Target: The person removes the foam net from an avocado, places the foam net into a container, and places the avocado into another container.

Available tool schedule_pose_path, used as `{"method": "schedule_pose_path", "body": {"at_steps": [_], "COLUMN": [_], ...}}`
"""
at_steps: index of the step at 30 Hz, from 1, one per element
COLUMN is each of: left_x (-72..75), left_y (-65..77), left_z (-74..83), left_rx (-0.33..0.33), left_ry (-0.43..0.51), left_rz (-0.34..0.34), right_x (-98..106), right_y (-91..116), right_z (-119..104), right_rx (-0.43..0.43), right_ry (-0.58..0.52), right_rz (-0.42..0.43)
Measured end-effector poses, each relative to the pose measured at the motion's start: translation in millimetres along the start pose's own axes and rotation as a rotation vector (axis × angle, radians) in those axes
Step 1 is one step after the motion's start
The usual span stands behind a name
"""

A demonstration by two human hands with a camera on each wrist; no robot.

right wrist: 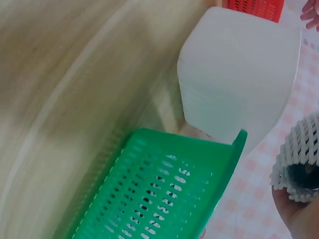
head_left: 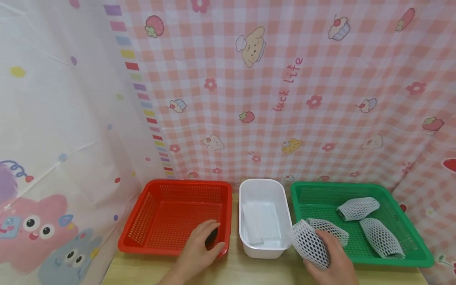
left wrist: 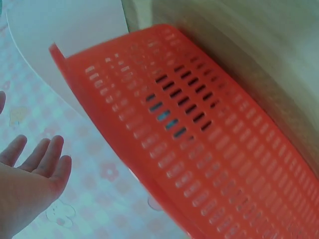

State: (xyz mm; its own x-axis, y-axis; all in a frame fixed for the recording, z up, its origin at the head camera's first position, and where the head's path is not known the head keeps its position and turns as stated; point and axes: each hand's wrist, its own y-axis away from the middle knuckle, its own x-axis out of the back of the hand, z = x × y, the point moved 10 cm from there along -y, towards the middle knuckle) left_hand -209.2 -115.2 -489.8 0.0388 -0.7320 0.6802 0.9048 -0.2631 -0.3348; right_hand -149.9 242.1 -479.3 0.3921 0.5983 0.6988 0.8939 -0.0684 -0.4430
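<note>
My left hand (head_left: 199,247) is over the near right corner of the red basket (head_left: 137,221), fingers and thumb apart. A dark object (head_left: 211,236) shows between them in the head view. In the left wrist view, the fingers (left wrist: 49,154) are spread and hold nothing, and dark patches show through the basket's slots. My right hand (head_left: 335,257) grips a white foam net sleeve (head_left: 310,243) with something dark inside, raised at the green basket's near left corner. The sleeve's end, with the dark thing inside, shows in the right wrist view.
Between the baskets stands a white plastic bin (head_left: 265,252) with flattened white foam nets (head_left: 261,222) inside. The green basket (head_left: 425,257) holds three netted items, one (head_left: 382,237) near its right side. A checked pink curtain (head_left: 228,130) hangs behind the wooden table (head_left: 135,269).
</note>
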Motion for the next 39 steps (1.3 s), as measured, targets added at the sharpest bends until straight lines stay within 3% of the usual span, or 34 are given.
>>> {"method": "schedule_pose_path", "body": {"at_steps": [5, 10, 13, 19, 26, 28, 33, 37, 39], "left_x": [-9.3, -21.9, -26.3, -32.0, -46.1, -46.3, -44.6, -53.0, -60.7], "left_y": [4.9, 10.2, 13.6, 22.6, 28.7, 30.2, 35.8, 41.4, 43.7], "left_z": [6.6, 10.4, 17.6, 32.6, 30.6, 34.1, 49.2, 55.9, 56.0], "left_rx": [-0.022, -0.019, -0.073, -0.231, -0.166, -0.213, -0.407, -0.484, -0.487], "left_ry": [-0.019, 0.02, 0.013, -0.009, 0.051, 0.066, 0.119, 0.134, 0.131], "left_rz": [-0.026, -0.105, -0.103, -0.023, -0.102, -0.074, 0.017, -0.006, -0.047], "right_x": [-12, -21, -28, -42, -54, -57, -68, -83, -94], "right_y": [5, 14, 19, 27, 33, 34, 40, 47, 51], "right_z": [-5, -14, -18, -25, -30, -32, -36, -35, -30], "right_rx": [0.07, 0.222, 0.294, 0.387, 0.387, 0.387, 0.37, 0.399, 0.42], "right_ry": [0.001, -0.042, -0.066, -0.15, -0.194, -0.185, -0.164, -0.169, -0.169], "right_rz": [-0.053, -0.041, -0.066, -0.165, -0.275, -0.285, -0.317, -0.365, -0.372]}}
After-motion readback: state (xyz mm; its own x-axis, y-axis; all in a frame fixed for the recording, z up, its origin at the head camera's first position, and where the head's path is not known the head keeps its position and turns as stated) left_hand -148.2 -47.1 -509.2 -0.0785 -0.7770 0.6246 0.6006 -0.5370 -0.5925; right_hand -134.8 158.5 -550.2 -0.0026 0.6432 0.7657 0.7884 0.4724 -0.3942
